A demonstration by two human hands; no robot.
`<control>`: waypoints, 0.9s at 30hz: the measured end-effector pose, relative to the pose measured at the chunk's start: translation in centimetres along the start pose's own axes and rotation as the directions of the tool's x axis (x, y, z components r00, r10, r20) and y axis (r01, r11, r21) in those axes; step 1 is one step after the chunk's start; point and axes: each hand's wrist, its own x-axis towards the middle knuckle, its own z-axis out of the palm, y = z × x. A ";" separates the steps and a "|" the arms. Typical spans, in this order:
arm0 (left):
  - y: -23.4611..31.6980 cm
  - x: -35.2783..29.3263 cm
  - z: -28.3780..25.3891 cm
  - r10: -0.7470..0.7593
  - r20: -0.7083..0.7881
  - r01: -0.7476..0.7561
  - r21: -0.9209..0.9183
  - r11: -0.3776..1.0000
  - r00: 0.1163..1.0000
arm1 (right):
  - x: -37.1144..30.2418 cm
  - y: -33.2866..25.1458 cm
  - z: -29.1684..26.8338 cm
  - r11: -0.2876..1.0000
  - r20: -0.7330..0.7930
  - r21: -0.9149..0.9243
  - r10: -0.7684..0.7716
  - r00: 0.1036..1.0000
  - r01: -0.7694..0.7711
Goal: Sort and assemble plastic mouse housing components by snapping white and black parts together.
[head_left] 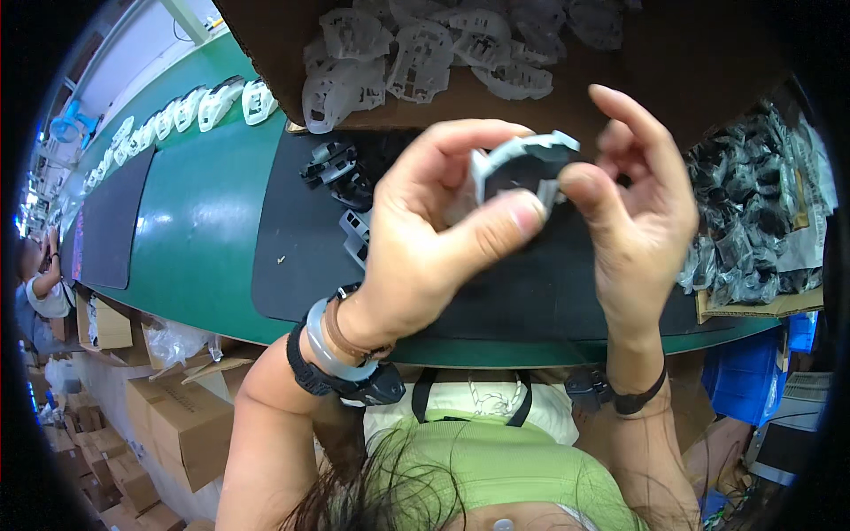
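My left hand [434, 221] is closed around a curved plastic shell [522, 173], white at the rim and black inside, held up over the dark mat. Its thumb lies along the near edge of the shell. My right hand [633, 195] is at the shell's right end, the thumb touching or nearly touching it. The index finger of that hand points up, away from the shell, and the other fingers are slightly blurred. Behind my left hand, black plastic parts [341, 168] and a grey-white part [356, 234] lie on the mat [297, 257], partly hidden.
A cardboard box [593, 88] with several translucent white shells [421, 62] stands just beyond my hands. At right is a carton of bagged dark parts [753, 203]. White shells [186, 111] line the green table's [204, 212] far edge. Another person [49, 283] is at far left.
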 end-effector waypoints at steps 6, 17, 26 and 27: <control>0.6 1.2 -2.3 0.019 0.327 -0.174 0.453 0.875 0.945 | -0.4 0.7 -2.1 0.975 0.187 0.216 0.010 0.982 -0.051; 0.6 0.6 -1.4 0.051 0.421 -0.243 0.419 0.875 0.906 | -0.7 1.9 -3.5 0.931 0.380 0.037 -0.349 0.856 0.363; 0.1 0.6 -1.4 0.128 0.292 -0.214 0.286 0.934 0.948 | -2.0 1.5 -0.8 0.961 0.272 -0.024 -0.259 0.927 0.276; 0.4 0.7 -1.5 0.071 0.315 -0.185 0.347 0.920 0.946 | -2.7 2.0 -0.6 0.970 0.293 -0.001 -0.231 0.928 0.242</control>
